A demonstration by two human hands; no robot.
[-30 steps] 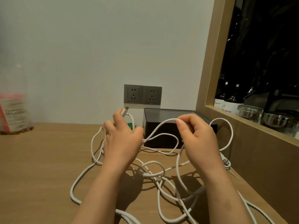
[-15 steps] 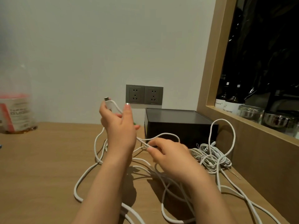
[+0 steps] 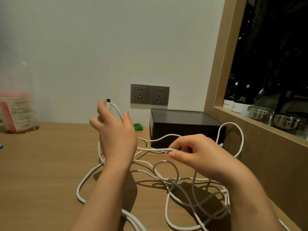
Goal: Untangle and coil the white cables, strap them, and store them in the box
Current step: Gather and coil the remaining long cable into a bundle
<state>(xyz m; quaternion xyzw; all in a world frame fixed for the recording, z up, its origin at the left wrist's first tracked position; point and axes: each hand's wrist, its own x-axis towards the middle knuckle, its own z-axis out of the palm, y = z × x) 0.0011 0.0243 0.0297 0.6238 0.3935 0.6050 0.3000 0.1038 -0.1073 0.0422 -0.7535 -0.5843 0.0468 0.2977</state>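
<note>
Tangled white cables [image 3: 168, 179] sprawl in loops over the wooden desk [image 3: 41, 164]. My left hand [image 3: 115, 132] is raised above the desk and grips one cable just below its plug end [image 3: 108, 104], which points up. My right hand [image 3: 195, 152] pinches a strand of cable that runs level across to the left hand. Behind the hands, against the wall, stands the black box [image 3: 185, 125]. A green strap [image 3: 138, 127] lies on the desk just left of the box, partly hidden by my left hand.
A clear bottle with a red-and-white label [image 3: 15, 110] stands at the far left of the desk. Two grey wall sockets [image 3: 150, 94] sit above the box. A wooden-framed niche [image 3: 216, 80] on the right holds bottles and glass jars [image 3: 260, 114].
My left hand has lifted the plug end up and leftward. My right hand dropped from the high loop, took a lower strand and now draws it rightward.
</note>
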